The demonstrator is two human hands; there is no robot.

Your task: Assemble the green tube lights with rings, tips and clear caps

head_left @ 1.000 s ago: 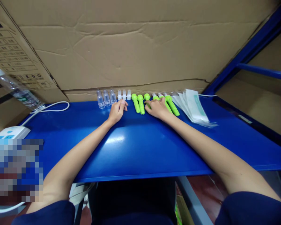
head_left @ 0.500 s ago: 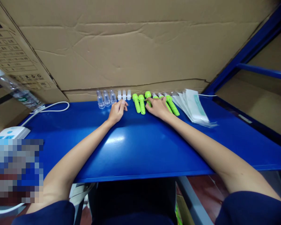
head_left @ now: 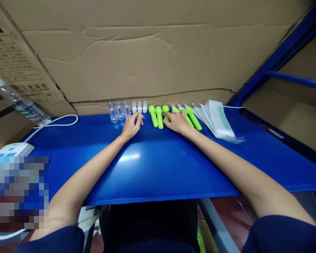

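My right hand [head_left: 177, 121] is closed over a lime-green flashlight-shaped stick [head_left: 165, 108]; its round head shows beyond my fingers, and most of its shaft is hidden. Two like green sticks [head_left: 156, 117] lie side by side just left of it. Under and right of that hand are several green sticks [head_left: 195, 121] with clear tips, partly covered. My left hand [head_left: 132, 125] rests on the blue table with loosely bent fingers and holds nothing I can see. Close beyond it stand three small white translucent caps [head_left: 139, 106]. Three clear bottle-shaped pieces [head_left: 120, 110] stand to their left.
Flat white and green plastic packets [head_left: 217, 119] lie fanned out at the right. A cardboard sheet [head_left: 147, 63] walls the back of the blue table [head_left: 158, 168]. At the left are a water bottle [head_left: 23, 105], a white cable [head_left: 65, 116] and a power strip [head_left: 14, 150].
The green stick's head under my right hand has shifted slightly towards me and left, nearer the neighbouring pair. My left hand stays in place with its thumb slightly moved.
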